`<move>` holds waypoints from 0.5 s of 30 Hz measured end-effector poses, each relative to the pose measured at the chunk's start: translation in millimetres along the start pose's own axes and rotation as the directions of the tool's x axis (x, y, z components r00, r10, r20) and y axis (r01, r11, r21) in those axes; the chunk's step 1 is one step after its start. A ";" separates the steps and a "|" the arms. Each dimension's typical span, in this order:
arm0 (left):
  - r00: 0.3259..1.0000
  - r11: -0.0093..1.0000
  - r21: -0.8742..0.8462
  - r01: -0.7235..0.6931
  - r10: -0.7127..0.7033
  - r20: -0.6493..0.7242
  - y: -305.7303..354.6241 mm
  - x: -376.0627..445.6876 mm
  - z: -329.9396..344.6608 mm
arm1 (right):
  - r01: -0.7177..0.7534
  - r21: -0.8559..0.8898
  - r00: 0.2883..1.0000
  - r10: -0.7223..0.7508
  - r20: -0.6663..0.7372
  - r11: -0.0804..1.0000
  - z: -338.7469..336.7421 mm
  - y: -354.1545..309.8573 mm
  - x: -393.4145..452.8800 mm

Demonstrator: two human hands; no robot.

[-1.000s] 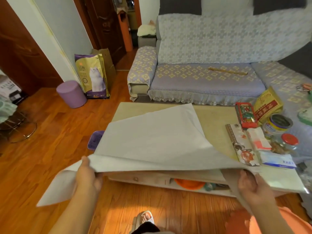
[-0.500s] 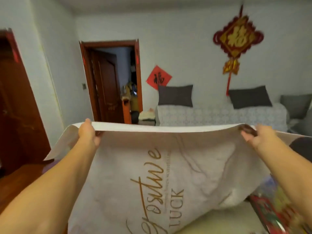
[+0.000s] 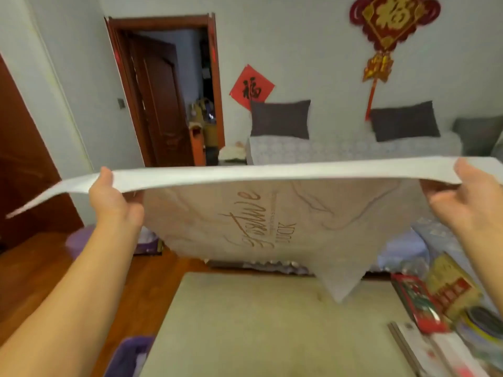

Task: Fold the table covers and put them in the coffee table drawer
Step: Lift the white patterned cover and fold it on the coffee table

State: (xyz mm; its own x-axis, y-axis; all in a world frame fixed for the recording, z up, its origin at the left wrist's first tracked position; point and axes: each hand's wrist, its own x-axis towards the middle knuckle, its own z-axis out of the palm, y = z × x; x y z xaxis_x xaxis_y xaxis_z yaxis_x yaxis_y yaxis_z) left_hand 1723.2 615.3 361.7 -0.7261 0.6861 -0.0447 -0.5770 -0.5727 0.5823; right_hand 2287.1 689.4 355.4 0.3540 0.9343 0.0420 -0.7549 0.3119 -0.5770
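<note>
**Big Soft Cover Held Up High**

The pale flat counter (image 3: 272, 322) sat nearest, with red and gold boxes (image 3: 435, 297) on its right side. Above it hung the wide white table cover with gold writing (image 3: 272, 213), and one corner drooped down. It looked light and floppy, so the top edge seemed the best place to hold. The left hand (image 3: 114, 202) pinched that edge, arm stretched out. The right hand (image 3: 468, 202) pinched it too. A grey sofa (image 3: 340, 151) stood behind.

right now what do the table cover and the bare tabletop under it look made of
Table cover: likely a thin, pliable vinyl or coated sheet, matte, marble-printed; it holds a smooth curve between the hands and droops to a point. Tabletop: hard, pale, flat, dull finish; stone or laminate, can't tell.
</note>
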 end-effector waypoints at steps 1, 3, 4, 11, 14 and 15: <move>0.999 1.000 0.016 0.024 -0.023 -0.042 -11.6 -12.2 -30.5 | -0.040 -0.037 0.999 0.040 -0.005 0.999 -9.5 11.2 -33.5; 0.991 0.997 0.050 0.067 -0.060 -0.118 -34.8 -37.9 -99.0 | -0.080 -0.105 0.996 0.077 -0.036 0.991 -53.6 27.8 -76.6; 0.983 0.992 0.091 0.092 -0.075 -0.170 -45.1 -49.4 -133.5 | -0.118 -0.158 0.992 0.108 -0.067 0.980 -76.9 34.5 -99.3; 0.820 0.691 0.507 0.515 -0.223 -0.528 -106.5 -135.0 -333.5 | -0.440 -0.370 0.857 0.261 -0.444 0.818 -232.7 73.1 -218.5; 0.697 0.292 0.634 0.716 -0.242 -0.675 -121.6 -163.8 -400.5 | -0.589 -0.511 0.790 0.312 -0.529 0.626 -251.0 91.7 -246.6; 0.659 0.172 0.637 0.751 -0.249 -0.710 -125.9 -174.3 -419.3 | -0.624 -0.520 0.766 0.327 -0.553 0.583 -250.5 100.3 -249.8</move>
State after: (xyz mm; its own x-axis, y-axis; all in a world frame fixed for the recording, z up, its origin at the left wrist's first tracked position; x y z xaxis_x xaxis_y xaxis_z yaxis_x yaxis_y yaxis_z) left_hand 1765.5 379.6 -44.1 -0.6001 0.2763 -0.7507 -0.4065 0.7029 0.5837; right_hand 2261.3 444.1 82.7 0.3296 0.7226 -0.6076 -0.3737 -0.4912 -0.7868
